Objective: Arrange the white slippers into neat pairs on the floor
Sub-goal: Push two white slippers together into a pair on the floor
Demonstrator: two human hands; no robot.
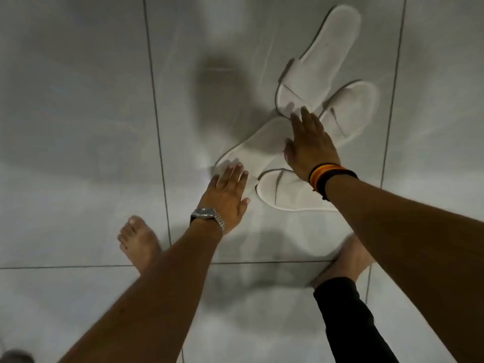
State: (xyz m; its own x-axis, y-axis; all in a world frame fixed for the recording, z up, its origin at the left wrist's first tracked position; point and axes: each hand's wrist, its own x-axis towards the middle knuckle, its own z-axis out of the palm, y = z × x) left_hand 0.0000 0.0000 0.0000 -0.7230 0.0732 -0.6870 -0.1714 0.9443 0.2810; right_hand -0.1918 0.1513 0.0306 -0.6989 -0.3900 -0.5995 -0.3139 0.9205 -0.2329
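Several white slippers lie in a loose overlapping heap on the grey tiled floor. The top slipper (320,58) points up-right. Beside it a second slipper (351,108) lies partly under it. A third slipper (258,145) slants down-left, and a fourth slipper (285,193) lies nearest me. My left hand (226,197), with a metal watch, hovers flat over the toe end of the third slipper, fingers apart. My right hand (309,145), with coloured wristbands, stretches over the middle of the heap, fingertips at the top slipper's toe end. Neither hand grips anything.
My bare left foot (138,239) and right foot (345,258) stand on the tiles just below the heap. A black trouser leg (348,320) shows at the bottom right. Glossy floor tiles (78,127) with dark grout lines spread all around.
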